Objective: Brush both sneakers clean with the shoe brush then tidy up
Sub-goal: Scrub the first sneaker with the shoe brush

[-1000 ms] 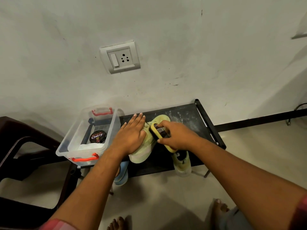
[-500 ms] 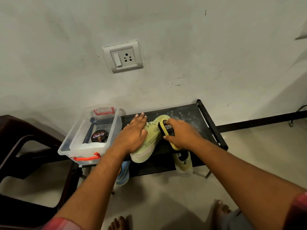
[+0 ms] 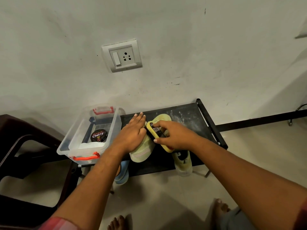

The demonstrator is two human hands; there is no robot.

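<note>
Black rack (image 3: 187, 116): left hand (image 3: 132, 135) flat and released on pale sneaker (image 3: 141, 153); right hand (image 3: 176, 136), grip clenched round shoe brush (image 3: 155, 131).

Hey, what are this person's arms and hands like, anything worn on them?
Both forearms are bare. The left hand and right hand show no gloves, rings or watch. Reddish fabric shows at the left sleeve and right sleeve.

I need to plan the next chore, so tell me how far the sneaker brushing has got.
Done: nothing visibly finished. In hand: the left hand presses flat on one sneaker atop the black rack; the right hand grips the shoe brush against it. Left: the second sneaker, lower at the rack's front, untouched, then tidying, probably the brush into the clear box with the polish tin.
</note>
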